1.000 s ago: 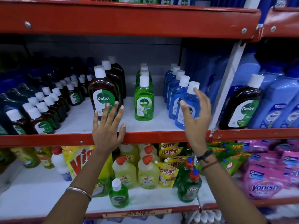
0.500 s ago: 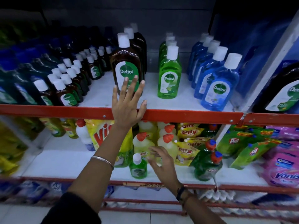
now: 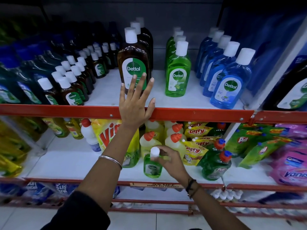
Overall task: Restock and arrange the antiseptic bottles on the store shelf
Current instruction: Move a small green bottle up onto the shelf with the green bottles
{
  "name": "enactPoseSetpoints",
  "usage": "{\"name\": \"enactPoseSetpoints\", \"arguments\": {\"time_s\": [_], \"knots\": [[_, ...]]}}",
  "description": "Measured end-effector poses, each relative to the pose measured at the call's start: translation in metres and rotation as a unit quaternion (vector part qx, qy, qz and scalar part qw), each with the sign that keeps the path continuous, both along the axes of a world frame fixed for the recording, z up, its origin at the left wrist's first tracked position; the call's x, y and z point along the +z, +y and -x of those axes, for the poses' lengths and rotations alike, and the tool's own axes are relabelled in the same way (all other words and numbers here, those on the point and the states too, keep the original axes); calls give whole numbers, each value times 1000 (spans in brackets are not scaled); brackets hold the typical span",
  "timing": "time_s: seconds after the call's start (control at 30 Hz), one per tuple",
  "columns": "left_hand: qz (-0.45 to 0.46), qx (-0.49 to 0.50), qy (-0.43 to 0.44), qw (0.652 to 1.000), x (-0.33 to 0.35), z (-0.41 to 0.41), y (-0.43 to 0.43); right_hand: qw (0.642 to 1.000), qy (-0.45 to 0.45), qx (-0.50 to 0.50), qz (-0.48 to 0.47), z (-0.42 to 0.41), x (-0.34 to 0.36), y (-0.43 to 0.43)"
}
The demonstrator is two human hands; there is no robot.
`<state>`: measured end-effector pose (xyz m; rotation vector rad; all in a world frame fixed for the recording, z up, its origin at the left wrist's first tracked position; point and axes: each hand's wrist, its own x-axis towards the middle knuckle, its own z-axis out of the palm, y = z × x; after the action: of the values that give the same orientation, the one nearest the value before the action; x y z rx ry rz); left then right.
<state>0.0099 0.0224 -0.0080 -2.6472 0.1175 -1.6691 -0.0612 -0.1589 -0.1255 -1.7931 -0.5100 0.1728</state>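
Note:
On the upper shelf stand rows of antiseptic bottles: a large brown bottle (image 3: pixel 133 60) in front of its row, green bottles (image 3: pixel 178 75), blue bottles (image 3: pixel 230 83) and several small brown bottles (image 3: pixel 71 92) at the left. My left hand (image 3: pixel 135 103) rests open on the red shelf edge (image 3: pixel 199 113), fingers spread against the large brown bottle's label. On the lower shelf a small green antiseptic bottle (image 3: pixel 152 166) with a white cap stands near the front. My right hand (image 3: pixel 169 159) has its fingers closed around that bottle's neck.
The lower shelf (image 3: pixel 69 163) holds yellow cleaner bottles (image 3: pixel 149 143), a yellow Vim pouch (image 3: pixel 109 138), Giffy pouches (image 3: pixel 196 148), green Pril bottles (image 3: pixel 216 165) and pink Vanish packs (image 3: pixel 290 166). A big dark bottle (image 3: pixel 292 90) stands beyond the white divider at right. Floor tiles lie below.
My right hand came down from the blue bottles on the upper shelf to the lower shelf and closed on the small green bottle. The view tilted down. My left hand stayed on the shelf edge.

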Motion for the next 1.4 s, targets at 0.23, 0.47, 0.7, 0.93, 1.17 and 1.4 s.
{"name": "enactPoseSetpoints", "arguments": {"time_s": [0.23, 0.47, 0.7, 0.93, 1.17, 1.4], "knots": [[0, 1, 18, 1000, 0, 2, 0, 989, -103, -57, -94, -6, 98, -34], [-2, -6, 17, 1000, 1, 3, 1, 940, -234, -123, -217, -29, 204, -51], [-1, -5, 17, 1000, -1, 2, 2, 915, -274, -181, -235, -75, 254, -46], [-4, 0, 13, 1000, -2, 0, 3, 941, -235, -177, -166, -113, 231, -29], [4, 0, 25, 1000, -1, 1, 2, 940, -248, -183, -148, -115, 225, -21], [14, 16, 61, 998, 4, 6, -3, 944, -252, -170, -125, -103, 224, -38]]}}
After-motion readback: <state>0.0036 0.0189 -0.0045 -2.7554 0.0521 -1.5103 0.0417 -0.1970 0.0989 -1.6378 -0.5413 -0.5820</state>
